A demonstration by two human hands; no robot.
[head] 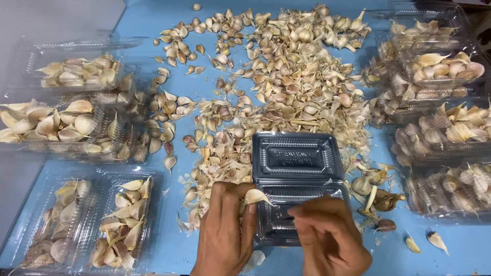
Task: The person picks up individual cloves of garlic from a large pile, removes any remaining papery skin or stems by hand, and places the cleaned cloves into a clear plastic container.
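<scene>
Left hand: (225,230) at six o'clock of the table, fingertips pinched on a garlic clove (254,196) held just over the near edge of the open box.
Right hand: (330,235) at five o'clock, fingers curled down onto the near half of the box; whether they grip anything I cannot tell.
Open box: clear plastic box (296,168) at the centre, hinged open, both halves empty, lying against the garlic pile.
Garlic pile: loose cloves and skins (286,82) spread from twelve to three o'clock on the blue table (153,20).
Filled boxes: packed boxes at nine o'clock (66,125) and three o'clock (440,128).
Risk, slip: the clove is held by its tip only, so it may well drop beside the box.
Risk, shift: the box looks light; a press on one half could tip or slide it into the loose skins.
</scene>
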